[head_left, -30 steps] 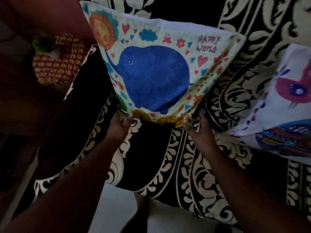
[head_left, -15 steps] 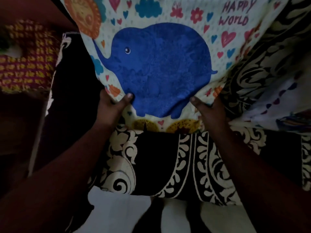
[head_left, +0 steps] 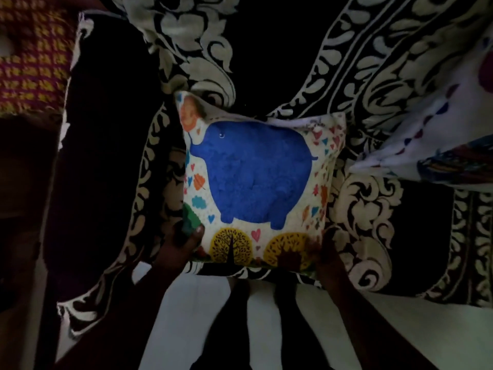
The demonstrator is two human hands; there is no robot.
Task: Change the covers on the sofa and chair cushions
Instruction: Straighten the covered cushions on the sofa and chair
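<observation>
— Across the whole sofa lies a black throw (head_left: 280,62) with cream scrollwork, hanging over the front edge; pale floor (head_left: 192,324) shows below it.

— And the room?

— Dim. At the far left sits a red-and-yellow checked cushion (head_left: 29,57), well apart from the work. At the right a white bird-print cushion (head_left: 437,145) lies on the seat, its corner just beside the elephant cushion (head_left: 256,177).

— Where is that one?

— Middle of the seat, near the front edge, picture side up. The left hand (head_left: 184,244) grips its near left corner, thumb curled on top. The right hand (head_left: 324,252) is at the near right corner, but it's too dark to tell how its fingers lie.

— Any space around it?

— Bare throw behind it and to its left; the right side is crowded by the bird-print cushion.
</observation>
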